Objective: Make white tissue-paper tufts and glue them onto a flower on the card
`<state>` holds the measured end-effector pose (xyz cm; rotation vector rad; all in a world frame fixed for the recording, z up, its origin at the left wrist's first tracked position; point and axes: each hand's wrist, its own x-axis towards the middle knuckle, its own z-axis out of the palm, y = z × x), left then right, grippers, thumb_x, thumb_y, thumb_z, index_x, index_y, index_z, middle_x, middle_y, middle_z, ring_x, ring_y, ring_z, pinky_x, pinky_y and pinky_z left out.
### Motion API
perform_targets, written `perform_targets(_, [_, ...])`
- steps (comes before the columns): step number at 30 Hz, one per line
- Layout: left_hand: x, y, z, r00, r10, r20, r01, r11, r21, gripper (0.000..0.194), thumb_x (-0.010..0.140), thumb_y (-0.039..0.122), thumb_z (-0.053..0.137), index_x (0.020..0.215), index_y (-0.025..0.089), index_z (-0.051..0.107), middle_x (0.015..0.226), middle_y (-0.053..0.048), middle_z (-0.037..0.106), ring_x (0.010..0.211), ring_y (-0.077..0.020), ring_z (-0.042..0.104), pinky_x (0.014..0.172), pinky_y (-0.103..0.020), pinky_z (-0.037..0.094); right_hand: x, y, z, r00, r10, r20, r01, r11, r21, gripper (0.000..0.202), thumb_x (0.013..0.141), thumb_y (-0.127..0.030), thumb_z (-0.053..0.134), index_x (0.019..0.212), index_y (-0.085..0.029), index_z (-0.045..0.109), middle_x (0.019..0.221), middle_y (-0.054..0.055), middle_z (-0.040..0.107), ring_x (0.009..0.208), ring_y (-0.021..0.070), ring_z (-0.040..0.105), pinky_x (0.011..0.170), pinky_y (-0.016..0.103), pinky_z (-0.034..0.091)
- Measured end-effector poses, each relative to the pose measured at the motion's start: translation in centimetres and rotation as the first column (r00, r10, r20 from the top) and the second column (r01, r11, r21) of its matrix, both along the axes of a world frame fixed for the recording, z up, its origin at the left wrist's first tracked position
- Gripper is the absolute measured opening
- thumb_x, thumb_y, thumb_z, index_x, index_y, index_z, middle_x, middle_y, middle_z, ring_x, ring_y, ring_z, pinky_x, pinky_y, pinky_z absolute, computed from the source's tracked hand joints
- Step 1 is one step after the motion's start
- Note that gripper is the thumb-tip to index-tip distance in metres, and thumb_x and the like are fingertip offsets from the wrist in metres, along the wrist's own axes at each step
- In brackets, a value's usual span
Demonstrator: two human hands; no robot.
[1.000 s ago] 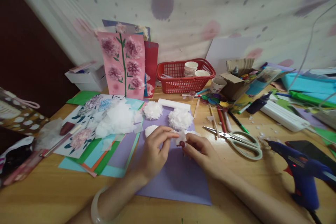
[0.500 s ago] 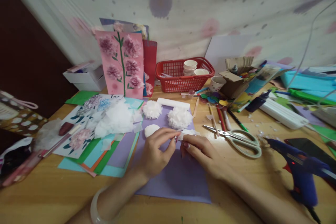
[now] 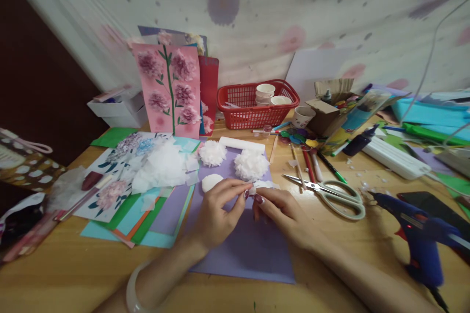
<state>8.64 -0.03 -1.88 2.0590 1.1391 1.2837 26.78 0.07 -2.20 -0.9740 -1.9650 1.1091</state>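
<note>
Behind both hands, paper cups (image 3: 265,91) fill the red basket (image 3: 242,113).

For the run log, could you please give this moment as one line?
both hands pinch white tissue piece | over purple paper | scissors idle

Single head-worn view, looking forward and down across a wooden table (image 3: 66,274) toward a patterned wall (image 3: 257,19). It is sitting close over the left hand (image 3: 216,215) and right hand (image 3: 282,212), forearms entering from the bottom edge. Wide lens is bending the edges.
</note>
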Motion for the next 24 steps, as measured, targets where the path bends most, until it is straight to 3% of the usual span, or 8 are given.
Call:
perform_targets(8, [0.0, -0.1, 0.0, 1.0, -0.019, 0.017, 0.019, 1.0, -0.006, 0.025, 0.083, 0.012, 0.055, 0.099, 0.018, 0.073, 0.095, -0.008, 0.074, 0.089, -0.0184, 0.068, 0.08, -0.031, 0.056, -0.1, 0.2, -0.2, 1.0, -0.018, 0.024, 0.018, 1.0, 0.009, 0.036, 0.097, -0.029, 0.038, 0.068, -0.018, 0.055, 0.062, -0.001, 0.055, 0.057, 0.0114, 0.049, 0.057, 0.023, 0.037])
perform_targets(13, [0.2, 0.0, -0.3, 0.998, -0.039, 0.056, 0.045, 0.994, -0.099, 0.021, 0.079, 0.015, 0.064, 0.098, 0.018, 0.073, 0.097, -0.007, 0.075, 0.092, -0.0197, 0.068, 0.084, -0.032, 0.055, -0.4, 0.2, -0.3, 0.999, -0.045, 0.005, 0.045, 0.998, 0.035, 0.021, 0.093, -0.024, 0.045, 0.078, -0.018, 0.058, 0.065, -0.001, 0.058, 0.06, 0.0122, 0.053, 0.057, 0.022, 0.04])
perform_targets(18, [0.3, 0.4, -0.5, 0.971, 0.114, 0.209, -0.047, 0.953, -0.3, 0.016, 0.083, 0.024, 0.06, 0.085, 0.016, 0.074, 0.087, -0.006, 0.077, 0.081, -0.019, 0.071, 0.076, -0.029, 0.057, -0.4, 0.1, -0.1, 0.996, -0.077, 0.055, 0.074, 0.996, 0.043, 0.021, 0.091, -0.023, 0.046, 0.074, -0.017, 0.058, 0.062, -0.001, 0.058, 0.056, 0.012, 0.05, 0.054, 0.022, 0.038])
perform_targets(24, [0.1, 1.1, -1.2, 0.861, 0.32, 0.395, -0.119, 0.883, -0.454, 0.02, 0.078, 0.032, 0.066, 0.086, 0.016, 0.074, 0.084, -0.005, 0.076, 0.079, -0.0177, 0.07, 0.073, -0.027, 0.056, -0.3, 0.2, 0.3, 0.993, -0.112, 0.036, 0.113, 0.993, -0.028, 0.02, 0.084, -0.024, 0.047, 0.067, -0.018, 0.056, 0.06, 0.0, 0.057, 0.058, 0.0135, 0.05, 0.054, 0.024, 0.038])
